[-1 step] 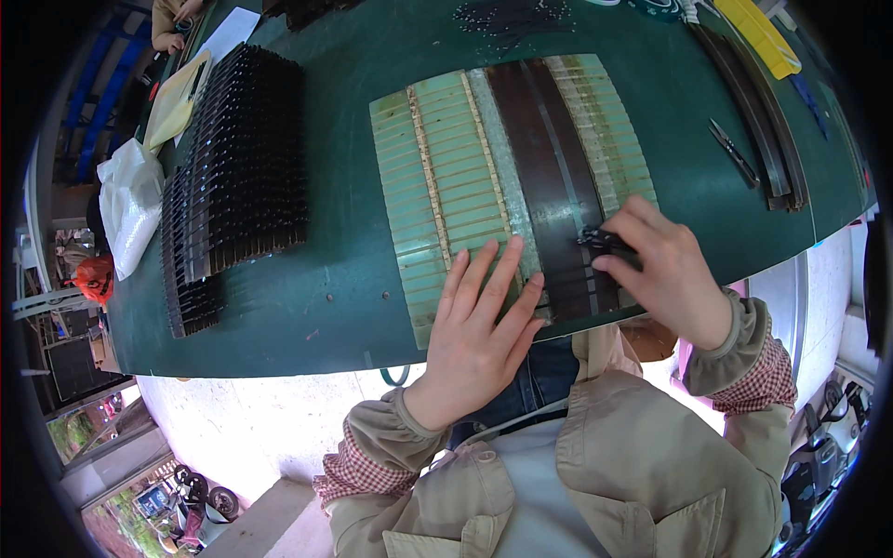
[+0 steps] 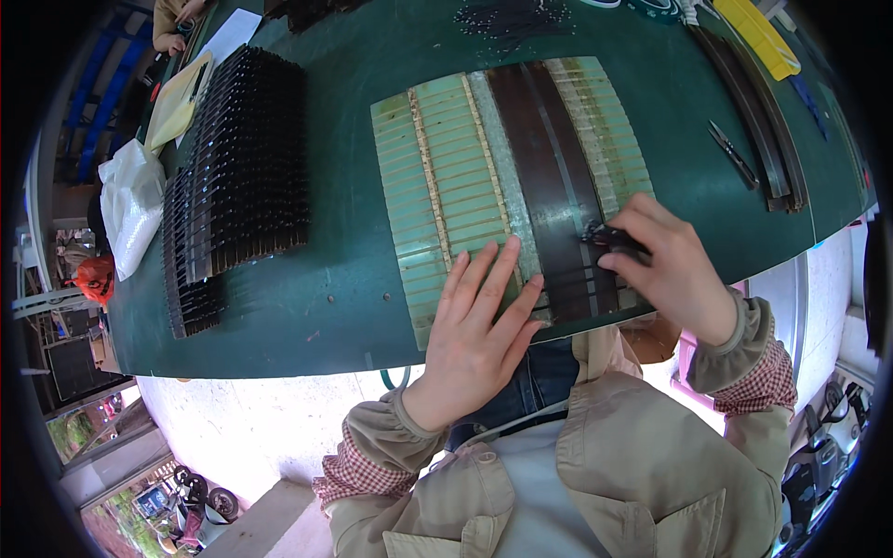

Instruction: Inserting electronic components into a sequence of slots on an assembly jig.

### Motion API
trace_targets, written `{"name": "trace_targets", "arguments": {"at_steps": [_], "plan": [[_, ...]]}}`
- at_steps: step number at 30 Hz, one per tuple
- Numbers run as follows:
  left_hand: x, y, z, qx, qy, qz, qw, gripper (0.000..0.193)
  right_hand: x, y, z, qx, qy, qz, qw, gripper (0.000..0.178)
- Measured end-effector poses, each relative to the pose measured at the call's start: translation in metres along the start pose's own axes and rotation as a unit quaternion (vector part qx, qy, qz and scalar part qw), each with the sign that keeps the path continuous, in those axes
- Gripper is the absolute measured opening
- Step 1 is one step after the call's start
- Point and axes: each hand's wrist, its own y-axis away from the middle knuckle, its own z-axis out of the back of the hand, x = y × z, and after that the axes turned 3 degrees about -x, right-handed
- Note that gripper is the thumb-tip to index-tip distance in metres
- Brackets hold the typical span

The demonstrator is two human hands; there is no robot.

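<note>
On the table lies a green slatted board [image 2: 456, 177] with raised ribs and a dark brown strip [image 2: 532, 139] running along it. My left hand [image 2: 484, 321] rests flat on the board's near part, its fingers stretched out beside the brown strip. My right hand [image 2: 665, 270] is closed round a small bunch of thin black pieces [image 2: 619, 240] with shiny tips. The tips of the bunch are over the brown strip, near a narrow grey line along it. How many pieces the hand holds cannot be made out.
A tall stack of black, bristly strips [image 2: 251, 158] stands on the left. More thin black pieces [image 2: 512, 20] lie scattered at the far edge. Small snips [image 2: 733, 153], long dark strips [image 2: 758, 121] and a yellow tray [image 2: 758, 37] are on the right. Another person's hand [image 2: 174, 43] shows far left.
My right hand has shifted very slightly right with the black pieces. My left hand stays where it was.
</note>
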Motion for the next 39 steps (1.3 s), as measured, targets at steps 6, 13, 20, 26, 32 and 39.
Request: {"name": "trace_targets", "arguments": {"at_steps": [6, 13, 20, 26, 32, 39], "plan": [[-0.001, -0.013, -0.002, -0.038, 0.226, 0.078, 0.97, 0.028, 0.004, -0.009, 0.013, 0.102, -0.192, -0.021, 0.976, 0.015], [0.011, -0.015, -0.003, -0.062, 0.308, 0.105, 0.943, 0.013, 0.002, -0.017, 0.008, 0.149, -0.246, -0.055, 0.956, 0.018], [0.014, -0.005, 0.005, -0.085, 0.128, 0.069, 0.986, 0.012, -0.008, -0.019, 0.001, 0.091, -0.097, -0.013, 0.991, 0.019], [0.013, -0.004, 0.004, -0.062, 0.1, 0.057, 0.991, 0.02, -0.008, -0.02, -0.008, 0.076, -0.067, 0.014, 0.995, 0.02], [0.004, -0.009, -0.003, 0.011, -0.014, -0.002, 1.0, 0.037, 0.008, -0.015, -0.008, 0.055, 0.076, 0.009, 0.995, 0.017], [0.004, -0.011, 0.002, -0.024, 0.087, 0.032, 0.995, 0.036, -0.012, -0.012, 0.014, 0.032, -0.082, 0.021, 0.996, 0.015]]}}
